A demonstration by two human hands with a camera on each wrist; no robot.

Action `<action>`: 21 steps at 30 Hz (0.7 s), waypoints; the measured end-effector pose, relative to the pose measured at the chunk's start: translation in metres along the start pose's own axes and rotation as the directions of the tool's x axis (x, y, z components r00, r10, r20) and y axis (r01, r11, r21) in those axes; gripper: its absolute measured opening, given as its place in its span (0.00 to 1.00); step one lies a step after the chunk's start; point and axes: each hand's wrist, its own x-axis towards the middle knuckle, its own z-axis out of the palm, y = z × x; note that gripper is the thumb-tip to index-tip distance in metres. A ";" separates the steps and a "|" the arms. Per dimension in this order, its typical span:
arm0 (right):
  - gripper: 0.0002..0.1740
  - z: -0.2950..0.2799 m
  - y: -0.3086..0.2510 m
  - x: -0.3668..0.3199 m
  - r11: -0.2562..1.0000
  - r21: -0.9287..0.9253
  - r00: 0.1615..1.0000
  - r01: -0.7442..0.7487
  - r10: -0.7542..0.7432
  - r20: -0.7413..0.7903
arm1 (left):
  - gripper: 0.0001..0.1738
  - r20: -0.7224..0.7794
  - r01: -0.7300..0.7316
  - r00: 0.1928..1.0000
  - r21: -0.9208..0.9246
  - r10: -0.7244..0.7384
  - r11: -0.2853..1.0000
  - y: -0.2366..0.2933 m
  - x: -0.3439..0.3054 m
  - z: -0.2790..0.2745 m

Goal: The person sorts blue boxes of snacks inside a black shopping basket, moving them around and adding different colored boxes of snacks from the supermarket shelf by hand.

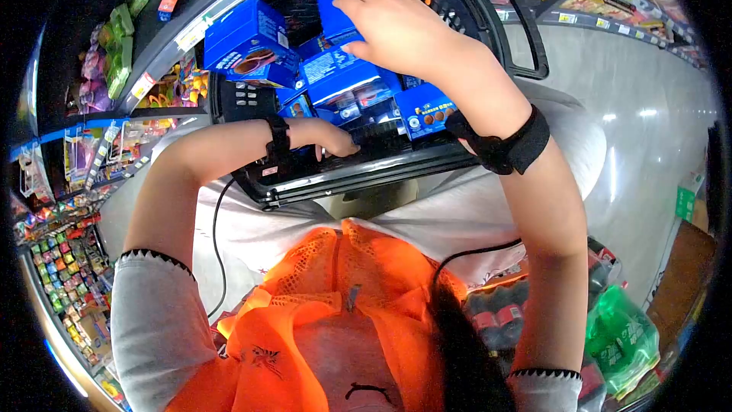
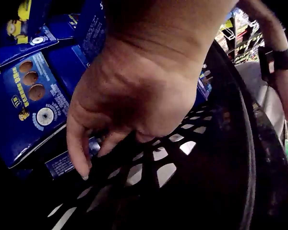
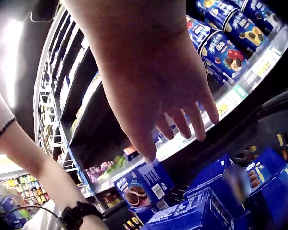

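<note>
Head view: blue cookie boxes (image 1: 339,80) piled in a black shopping basket (image 1: 366,178), right hand (image 1: 396,27) above the far ones, left hand (image 1: 328,137) low along the near wall. Left wrist view: fingers loosely bent down beside a box, empty. Right wrist view: fingers relaxed, slightly apart over the boxes, contact impossible to tell; blue cookie canisters (image 3: 225,52) on a shelf (image 3: 264,67) beyond.

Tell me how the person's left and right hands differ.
The left hand is inside the black basket, nearer the person; the right hand is over blue boxes farther away. The left hand's fingers point down; the right hand's extend outward. Both are bare, with black wrist straps.
</note>
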 end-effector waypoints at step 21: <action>0.25 0.016 0.004 0.004 0.997 0.011 0.989 -0.075 0.073 0.125 | 0.45 0.103 0.366 0.931 -0.234 -0.351 0.901 0.041 -0.057 -0.028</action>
